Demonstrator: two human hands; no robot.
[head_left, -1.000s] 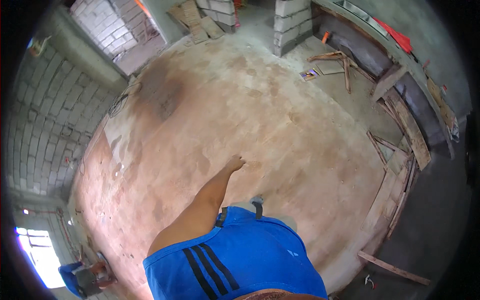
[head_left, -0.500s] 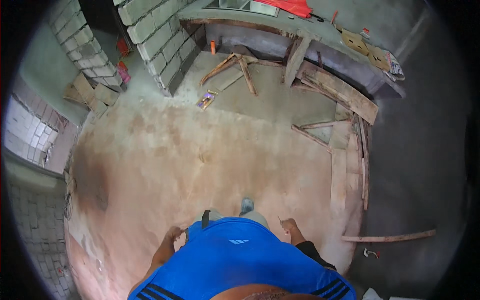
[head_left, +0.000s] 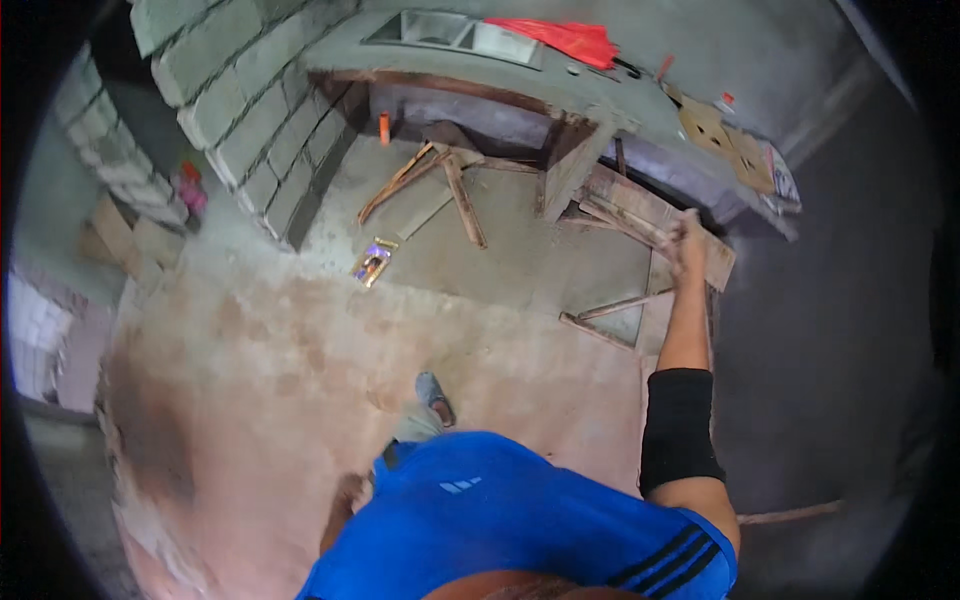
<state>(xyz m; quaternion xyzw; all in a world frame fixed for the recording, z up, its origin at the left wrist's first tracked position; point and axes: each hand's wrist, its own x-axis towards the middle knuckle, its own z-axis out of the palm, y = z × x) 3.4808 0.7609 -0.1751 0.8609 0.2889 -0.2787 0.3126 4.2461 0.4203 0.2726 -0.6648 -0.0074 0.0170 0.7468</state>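
Observation:
My right hand (head_left: 686, 247) is stretched out ahead at the end of a straight arm with a black elbow sleeve (head_left: 682, 425). In the picture it overlaps the wooden boards (head_left: 715, 262) by the counter; whether it touches them I cannot tell. Its fingers look bent together, and anything between them is too small or blurred to name. Low beside my hip is my left hand (head_left: 347, 492), its fingers mostly turned away and hidden. One foot in a grey shoe (head_left: 434, 396) is forward on the stained concrete floor (head_left: 300, 340).
A concrete counter (head_left: 350, 45) carries a sink (head_left: 440, 30), a red umbrella (head_left: 560, 40) and flattened cardboard (head_left: 715, 140). Beneath it lie wooden pieces (head_left: 460, 195) and an orange pipe (head_left: 384, 128). A shiny packet (head_left: 374, 262) is on the floor. A block wall (head_left: 260, 120) stands left.
My right arm has swung up and forward from beside my hip. The view has shifted toward the counter, and a foot has come forward. My left hand stays low by the hip.

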